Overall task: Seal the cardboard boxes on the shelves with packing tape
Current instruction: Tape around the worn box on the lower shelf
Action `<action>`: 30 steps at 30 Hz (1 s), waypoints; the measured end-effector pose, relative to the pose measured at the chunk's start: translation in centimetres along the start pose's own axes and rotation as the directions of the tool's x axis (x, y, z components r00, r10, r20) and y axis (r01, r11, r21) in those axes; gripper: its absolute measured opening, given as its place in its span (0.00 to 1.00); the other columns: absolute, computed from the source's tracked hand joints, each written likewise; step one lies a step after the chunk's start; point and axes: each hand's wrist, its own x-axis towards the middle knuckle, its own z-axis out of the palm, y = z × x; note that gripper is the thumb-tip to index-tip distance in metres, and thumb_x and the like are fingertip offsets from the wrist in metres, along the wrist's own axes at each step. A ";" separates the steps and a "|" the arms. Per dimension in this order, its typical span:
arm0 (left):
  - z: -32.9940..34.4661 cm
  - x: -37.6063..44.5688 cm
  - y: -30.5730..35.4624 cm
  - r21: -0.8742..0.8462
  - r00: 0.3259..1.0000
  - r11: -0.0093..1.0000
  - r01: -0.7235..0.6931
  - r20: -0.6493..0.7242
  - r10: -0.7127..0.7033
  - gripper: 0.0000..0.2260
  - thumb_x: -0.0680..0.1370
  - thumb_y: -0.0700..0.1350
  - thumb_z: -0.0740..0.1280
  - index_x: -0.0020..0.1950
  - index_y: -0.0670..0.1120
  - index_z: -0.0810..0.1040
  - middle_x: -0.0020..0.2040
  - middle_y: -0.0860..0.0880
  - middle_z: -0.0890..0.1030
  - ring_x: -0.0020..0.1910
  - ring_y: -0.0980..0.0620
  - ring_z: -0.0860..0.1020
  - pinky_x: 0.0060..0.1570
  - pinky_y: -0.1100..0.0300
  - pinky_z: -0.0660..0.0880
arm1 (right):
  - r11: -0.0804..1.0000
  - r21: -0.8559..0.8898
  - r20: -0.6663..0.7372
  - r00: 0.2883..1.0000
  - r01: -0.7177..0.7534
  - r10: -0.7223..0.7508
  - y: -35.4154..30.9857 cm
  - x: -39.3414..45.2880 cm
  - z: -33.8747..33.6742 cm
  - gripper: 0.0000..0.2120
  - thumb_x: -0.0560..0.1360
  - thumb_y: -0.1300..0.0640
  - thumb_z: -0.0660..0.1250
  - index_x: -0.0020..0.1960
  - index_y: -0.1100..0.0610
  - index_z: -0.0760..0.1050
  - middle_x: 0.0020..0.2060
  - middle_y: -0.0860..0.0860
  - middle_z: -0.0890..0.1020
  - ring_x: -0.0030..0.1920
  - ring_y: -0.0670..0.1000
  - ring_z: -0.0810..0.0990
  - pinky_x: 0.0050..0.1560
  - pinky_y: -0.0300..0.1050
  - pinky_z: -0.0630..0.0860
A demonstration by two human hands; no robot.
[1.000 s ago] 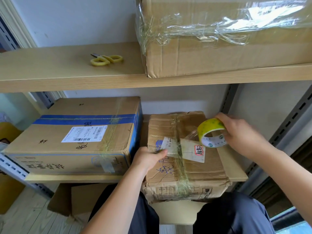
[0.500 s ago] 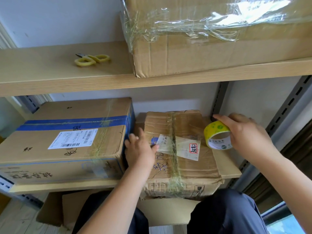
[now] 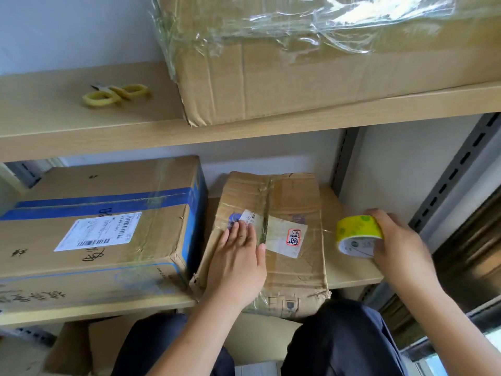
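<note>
Head view. Two shelves in frame. On the lower shelf [image 3: 352, 278], a small worn box [image 3: 292, 270] sits near the right end, its front hanging past the front edge. The left hand [image 3: 238, 264] lies flat on the box top, left of centre, fingers straight and close together, tips touching a white label [image 3: 282, 237] that carries a red-bordered sticker. A strip of clear tape runs front to back along the middle of the box top and down its front face.

The right hand [image 3: 398, 245] grips a tape roll [image 3: 357, 236], yellow with green dots, fingers curled over its outer face and into the white core. The roll is held off the box's right edge, just above the bare shelf board at the right end. A clear length of tape stretches from the roll leftward to the box top, faint; where it ends cannot be told.

A larger box [image 3: 95, 229] with a blue band and a printed shipping label stands at the left of the lower shelf, its side close against the small box. It shows clear tape across its top.

On the upper shelf [image 3: 81, 131], yellow-handled scissors [image 3: 116, 95] lie left of centre, set back from the front edge. To their right a big box [image 3: 325, 71], draped in crumpled clear tape or film, sits with its corner at the front edge.

Dark trouser legs [image 3: 339, 343] show below the lower shelf.
</note>
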 end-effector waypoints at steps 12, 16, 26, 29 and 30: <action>-0.3 -0.5 0.7 -0.082 0.954 0.988 -0.127 -0.283 0.099 0.34 0.79 0.61 0.39 0.80 0.45 0.58 0.82 0.45 0.50 0.81 0.48 0.44 0.79 0.52 0.44 | 0.948 0.263 0.280 0.954 -0.180 0.103 1.5 -1.9 7.5 0.23 0.80 0.53 0.64 0.73 0.49 0.63 0.49 0.51 0.81 0.47 0.53 0.80 0.39 0.43 0.69; -1.7 0.3 6.5 -0.399 0.951 0.912 -0.093 -0.307 -0.038 0.27 0.81 0.63 0.55 0.62 0.44 0.81 0.62 0.45 0.81 0.63 0.48 0.77 0.62 0.58 0.71 | 0.901 0.401 0.323 0.946 -0.165 0.029 0.6 -1.8 7.5 0.21 0.81 0.59 0.62 0.72 0.51 0.63 0.53 0.51 0.81 0.55 0.54 0.80 0.41 0.37 0.68; -3.9 2.5 11.7 0.053 0.985 0.994 0.093 -0.154 -0.084 0.08 0.80 0.36 0.61 0.49 0.43 0.80 0.49 0.43 0.84 0.49 0.43 0.82 0.39 0.56 0.72 | 0.775 0.587 0.343 0.939 -0.235 0.025 0.1 -2.7 6.4 0.25 0.80 0.61 0.62 0.72 0.43 0.61 0.55 0.48 0.80 0.52 0.48 0.80 0.39 0.28 0.72; -6.1 2.7 11.1 -0.107 0.968 0.990 0.095 -0.222 -0.117 0.08 0.81 0.39 0.61 0.46 0.42 0.79 0.47 0.42 0.83 0.47 0.41 0.82 0.37 0.56 0.70 | 0.594 0.752 0.267 0.956 -0.284 0.119 -0.7 -2.9 4.8 0.14 0.79 0.57 0.67 0.61 0.44 0.70 0.54 0.46 0.83 0.51 0.42 0.81 0.44 0.27 0.73; -7.2 2.6 10.9 -0.175 0.955 0.980 0.091 -0.265 -0.136 0.10 0.81 0.42 0.62 0.41 0.42 0.77 0.44 0.41 0.83 0.45 0.40 0.82 0.35 0.56 0.68 | 0.531 0.806 0.235 0.965 -0.261 0.119 -1.3 -2.7 4.1 0.11 0.79 0.57 0.67 0.59 0.45 0.73 0.52 0.45 0.83 0.52 0.41 0.81 0.45 0.27 0.74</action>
